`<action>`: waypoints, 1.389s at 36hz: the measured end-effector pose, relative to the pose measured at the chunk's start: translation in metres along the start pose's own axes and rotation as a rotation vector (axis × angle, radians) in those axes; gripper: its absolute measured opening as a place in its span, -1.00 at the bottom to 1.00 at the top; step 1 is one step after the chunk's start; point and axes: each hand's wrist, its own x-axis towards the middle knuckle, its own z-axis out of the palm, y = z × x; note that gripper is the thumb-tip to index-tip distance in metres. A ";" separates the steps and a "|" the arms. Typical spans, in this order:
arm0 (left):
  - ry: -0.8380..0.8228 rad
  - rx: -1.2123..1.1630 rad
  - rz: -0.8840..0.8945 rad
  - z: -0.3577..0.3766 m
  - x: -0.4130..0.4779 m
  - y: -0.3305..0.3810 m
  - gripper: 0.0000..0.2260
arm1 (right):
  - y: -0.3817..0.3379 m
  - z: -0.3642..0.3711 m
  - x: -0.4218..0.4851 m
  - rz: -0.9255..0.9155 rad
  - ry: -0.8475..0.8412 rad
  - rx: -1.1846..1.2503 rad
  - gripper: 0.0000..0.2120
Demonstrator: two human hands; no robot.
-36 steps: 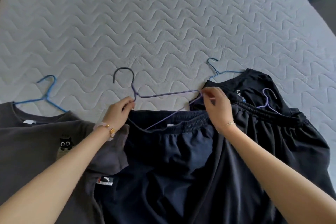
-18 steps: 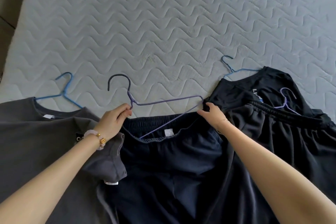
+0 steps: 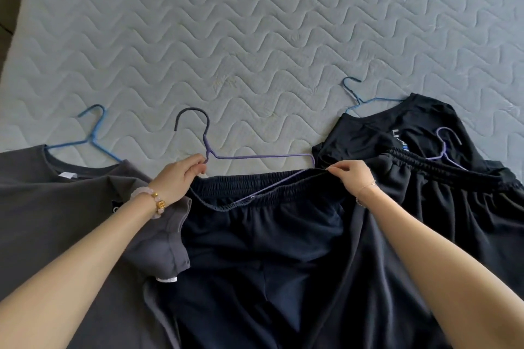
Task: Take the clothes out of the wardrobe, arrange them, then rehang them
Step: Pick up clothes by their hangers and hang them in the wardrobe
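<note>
This is looking like a bedroom in a home. A big bed with a bare quilted mattress [image 3: 255, 22] is filling most of the view. Dark clothes [image 3: 269, 249] are lying on it, and wire hangers [image 3: 93, 139] are sitting beside them, like things from a wardrobe.

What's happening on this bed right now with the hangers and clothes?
A person is fitting a purple wire hanger to dark navy shorts spread on a quilted mattress. The left hand pinches the hanger at its neck, while the right hand pinches the elastic waistband by the hanger's right corner. One hanger arm runs slantwise across the waistband. A grey T-shirt on a blue hanger lies left; black garments with hangers lie right.
</note>
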 end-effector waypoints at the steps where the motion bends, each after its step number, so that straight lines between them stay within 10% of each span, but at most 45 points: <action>1: -0.013 -0.021 0.014 -0.003 0.000 -0.002 -0.82 | 0.000 -0.002 0.000 -0.006 0.008 0.007 -0.83; 19: -0.339 -0.012 0.137 0.020 0.015 0.024 -0.77 | -0.019 -0.017 0.003 -0.177 0.024 0.183 -0.89; 34: 0.019 -0.197 0.130 0.038 0.057 0.060 -0.69 | -0.009 -0.058 -0.003 -0.106 -0.198 0.132 -0.69; 50: 0.020 -0.090 0.230 0.028 0.100 0.124 -0.78 | -0.020 -0.127 0.006 -0.232 -0.016 0.241 -0.83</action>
